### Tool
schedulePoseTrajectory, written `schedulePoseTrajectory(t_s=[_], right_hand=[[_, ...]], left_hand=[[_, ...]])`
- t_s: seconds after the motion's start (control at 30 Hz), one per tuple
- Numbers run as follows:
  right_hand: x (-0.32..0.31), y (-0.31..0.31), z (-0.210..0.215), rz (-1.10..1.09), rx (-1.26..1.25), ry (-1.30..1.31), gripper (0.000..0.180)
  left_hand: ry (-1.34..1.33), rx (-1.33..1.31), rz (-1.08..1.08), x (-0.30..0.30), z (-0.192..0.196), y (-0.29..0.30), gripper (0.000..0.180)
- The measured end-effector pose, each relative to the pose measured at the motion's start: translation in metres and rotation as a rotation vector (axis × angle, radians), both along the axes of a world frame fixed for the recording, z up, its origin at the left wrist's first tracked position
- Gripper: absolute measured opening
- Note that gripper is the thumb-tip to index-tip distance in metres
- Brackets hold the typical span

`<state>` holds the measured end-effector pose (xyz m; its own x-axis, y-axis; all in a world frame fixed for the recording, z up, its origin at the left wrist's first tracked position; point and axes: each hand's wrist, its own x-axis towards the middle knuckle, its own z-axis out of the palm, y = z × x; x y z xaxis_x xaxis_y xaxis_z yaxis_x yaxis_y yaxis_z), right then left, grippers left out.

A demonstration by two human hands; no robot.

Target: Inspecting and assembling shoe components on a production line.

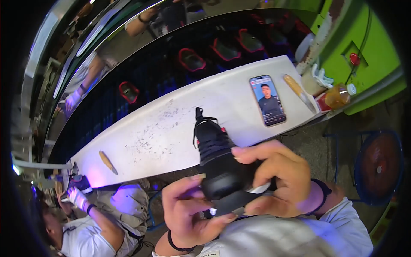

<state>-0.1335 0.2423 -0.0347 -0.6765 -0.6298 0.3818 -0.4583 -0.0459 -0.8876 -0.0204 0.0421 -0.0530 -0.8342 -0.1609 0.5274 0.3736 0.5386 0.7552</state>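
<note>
A black lace-up sports shoe with small red accents is held between my two hands near the bench's front edge. Its toe points toward me and its heel end lies over the white bench. My left hand grips the toe area from the left, with thumb and fingers around it. On the other side, my right hand pinches the shoe's front edge. A dark sole-like strip shows below the toe, with a whitish piece beside my right fingers. Whether the strip is attached, I cannot tell.
The white bench carries dark scraps, a phone and two wooden-handled knives. An amber bottle and glove-filled container stand right. Red-rimmed shoe parts lie beyond. A gloved co-worker sits left; a round stool stands right.
</note>
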Motion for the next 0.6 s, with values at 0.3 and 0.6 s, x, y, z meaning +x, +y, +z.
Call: schedulePoseTrajectory(t_s=[0.3, 0.6], right_hand=[[0.018, 0.004, -0.001, 0.054, -0.062, 0.009, 0.042], [0.018, 0.004, -0.012, 0.055, -0.111, 0.01, 0.044]], left_hand=[[0.009, -0.026, -0.124, 0.019, 0.005, -0.002, 0.045], [0.001, -0.04, -0.119, 0.022, -0.006, 0.001, 0.04]])
